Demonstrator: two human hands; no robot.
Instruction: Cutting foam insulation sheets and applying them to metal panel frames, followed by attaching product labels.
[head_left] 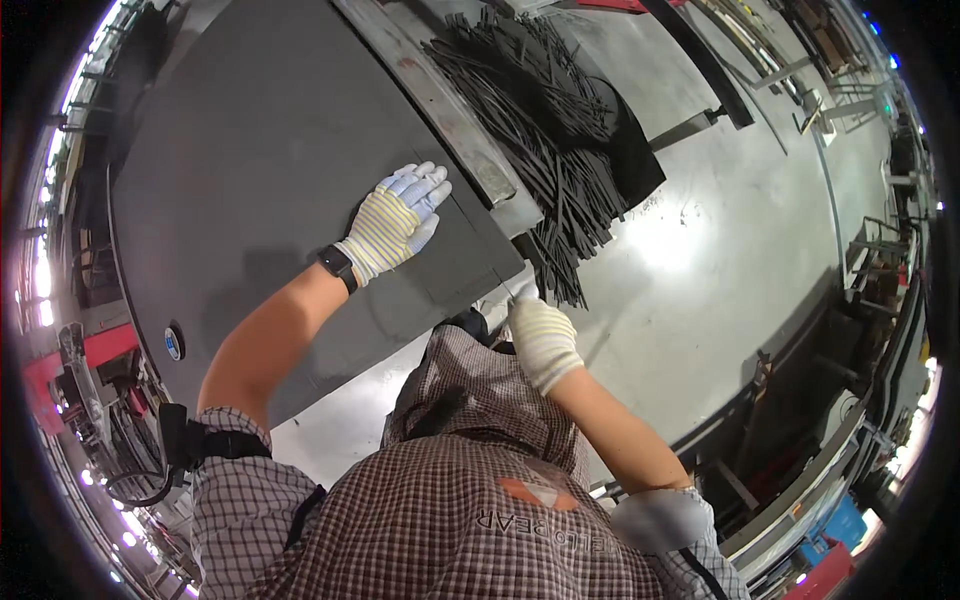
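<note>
A large dark grey sheet (270, 130) covers the work surface in front of me and to my left. My left hand (400, 215), in a striped white, yellow and blue glove, lies flat on it near its right edge, fingers stretched out. Close to the sheet's near right corner is my right hand (543, 335), in a pale glove. Its fingers are closed; a thin dark line shows by the fingertips, but what they hold is too small to tell. A long metal bar (440, 105) runs along the sheet's right edge, ending just beyond my right hand.
Many thin black strips (555, 150) hang in a tangled heap right of the bar. Grey floor (700, 290) stretches to the right, with racks and metal frames (870, 250) along its far side. A red frame (105, 345) stands at the left.
</note>
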